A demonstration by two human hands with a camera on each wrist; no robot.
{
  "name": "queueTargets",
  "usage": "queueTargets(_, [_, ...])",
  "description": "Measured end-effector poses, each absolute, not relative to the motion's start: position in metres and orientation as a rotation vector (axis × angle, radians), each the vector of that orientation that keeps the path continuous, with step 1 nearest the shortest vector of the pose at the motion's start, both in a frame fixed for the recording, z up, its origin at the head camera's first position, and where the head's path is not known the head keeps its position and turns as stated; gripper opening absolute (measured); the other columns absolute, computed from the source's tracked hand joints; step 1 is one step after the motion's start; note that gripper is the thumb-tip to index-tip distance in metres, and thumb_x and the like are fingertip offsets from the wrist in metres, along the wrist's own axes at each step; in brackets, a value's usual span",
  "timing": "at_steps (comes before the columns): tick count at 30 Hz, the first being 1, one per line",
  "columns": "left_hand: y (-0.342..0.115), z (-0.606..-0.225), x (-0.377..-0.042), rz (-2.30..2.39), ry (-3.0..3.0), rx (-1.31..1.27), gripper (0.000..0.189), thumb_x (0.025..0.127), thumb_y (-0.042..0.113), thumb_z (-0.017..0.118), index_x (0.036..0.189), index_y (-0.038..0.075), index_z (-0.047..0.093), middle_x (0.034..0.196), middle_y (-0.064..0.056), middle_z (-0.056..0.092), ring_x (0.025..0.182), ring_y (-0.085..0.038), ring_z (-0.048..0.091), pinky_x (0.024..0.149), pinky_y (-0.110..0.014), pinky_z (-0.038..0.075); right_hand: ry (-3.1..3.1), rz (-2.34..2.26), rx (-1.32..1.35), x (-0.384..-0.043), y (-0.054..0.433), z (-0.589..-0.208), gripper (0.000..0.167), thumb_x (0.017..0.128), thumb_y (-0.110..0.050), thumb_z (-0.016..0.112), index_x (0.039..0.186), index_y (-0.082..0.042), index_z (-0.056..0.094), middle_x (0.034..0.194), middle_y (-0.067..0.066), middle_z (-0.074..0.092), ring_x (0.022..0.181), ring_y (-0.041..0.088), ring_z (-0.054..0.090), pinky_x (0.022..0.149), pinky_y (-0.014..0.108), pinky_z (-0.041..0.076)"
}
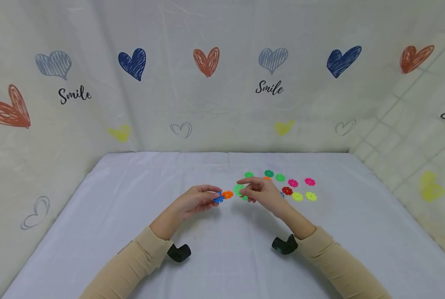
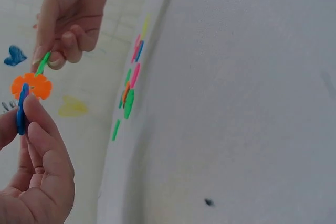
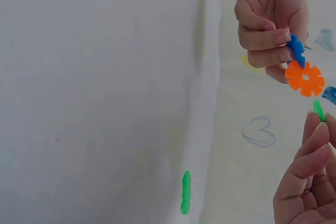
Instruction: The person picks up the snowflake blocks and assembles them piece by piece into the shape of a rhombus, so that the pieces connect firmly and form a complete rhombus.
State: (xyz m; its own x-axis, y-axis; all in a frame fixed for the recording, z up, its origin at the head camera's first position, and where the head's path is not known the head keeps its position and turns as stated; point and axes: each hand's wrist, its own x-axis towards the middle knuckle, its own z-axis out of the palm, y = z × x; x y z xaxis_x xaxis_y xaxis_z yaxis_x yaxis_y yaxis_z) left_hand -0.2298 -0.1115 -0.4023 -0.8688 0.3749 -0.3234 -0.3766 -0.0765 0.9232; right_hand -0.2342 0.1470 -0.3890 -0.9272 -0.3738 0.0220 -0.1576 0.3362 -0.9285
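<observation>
My left hand (image 1: 194,202) pinches a blue snowflake disc (image 1: 218,199) between thumb and fingers. Slotted into its edge is an orange snowflake disc (image 3: 306,78), set at an angle to the blue one. Facing it, my right hand (image 1: 262,193) pinches a green snowflake disc (image 3: 318,109) by its edge. A narrow gap shows between the green and orange discs in the right wrist view, while they overlap in the left wrist view. Both hands are held over the middle of the white-covered table (image 1: 222,257).
Loose discs lie beyond and right of my right hand, among them a dark green disc (image 1: 269,173), a pink disc (image 1: 310,182), a red disc (image 1: 287,191) and a yellow disc (image 1: 311,196). A white curtain (image 1: 230,104) printed with hearts stands behind the table.
</observation>
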Motion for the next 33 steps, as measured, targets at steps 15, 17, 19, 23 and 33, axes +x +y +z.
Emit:
queueTargets(15, [-0.104, -0.402, -0.228, 2.023, 1.742, -0.086, 0.029, 0.101, 0.012, 0.067, 0.127, -0.001, 0.064, 0.094, -0.006, 0.071, 0.075, -0.013, 0.066, 0.069, -0.016, 0.052, 2.393, -1.666, -0.443, -0.234, 0.145, -0.393, 0.035, 0.098, -0.018, 0.071, 0.129, -0.001, 0.067, 0.093, 0.016, 0.075, 0.078, 0.034, 0.063, 0.071, 0.032, 0.053])
queueTargets(17, [-0.102, -0.403, -0.227, 2.057, 1.742, -0.133, 0.032, 0.101, 0.012, 0.067, 0.130, -0.002, 0.063, 0.096, -0.007, 0.071, 0.075, -0.012, 0.066, 0.068, -0.015, 0.052, 2.393, -1.681, -0.429, -0.233, 0.144, -0.394, 0.035, 0.098, -0.018, 0.072, 0.128, -0.001, 0.068, 0.092, 0.013, 0.076, 0.076, 0.035, 0.063, 0.069, 0.031, 0.052])
queueTargets(19, [-0.100, -0.403, -0.227, 2.088, 1.736, -0.161, 0.034, 0.101, 0.011, 0.067, 0.132, -0.003, 0.062, 0.097, -0.007, 0.072, 0.075, -0.012, 0.067, 0.067, -0.015, 0.051, 2.391, -1.697, -0.417, -0.232, 0.143, -0.393, 0.036, 0.098, -0.018, 0.072, 0.129, 0.000, 0.067, 0.092, 0.012, 0.077, 0.076, 0.037, 0.063, 0.067, 0.030, 0.051])
queueTargets(23, [-0.098, -0.403, -0.226, 2.123, 1.709, -0.195, 0.032, 0.101, 0.011, 0.067, 0.129, -0.003, 0.063, 0.096, -0.007, 0.073, 0.074, -0.011, 0.070, 0.066, -0.015, 0.051, 2.390, -1.720, -0.397, -0.230, 0.142, -0.392, 0.039, 0.098, -0.019, 0.072, 0.131, 0.000, 0.066, 0.093, 0.012, 0.077, 0.076, 0.041, 0.062, 0.066, 0.030, 0.048])
queueTargets(33, [-0.094, -0.405, -0.223, 2.113, 1.649, -0.159, 0.035, 0.100, 0.012, 0.069, 0.131, -0.002, 0.064, 0.092, -0.003, 0.074, 0.078, -0.010, 0.071, 0.066, -0.014, 0.052, 2.343, -1.728, -0.401, -0.228, 0.142, -0.393, 0.038, 0.098, -0.018, 0.072, 0.131, 0.001, 0.066, 0.094, 0.013, 0.077, 0.071, 0.030, 0.062, 0.065, 0.028, 0.047])
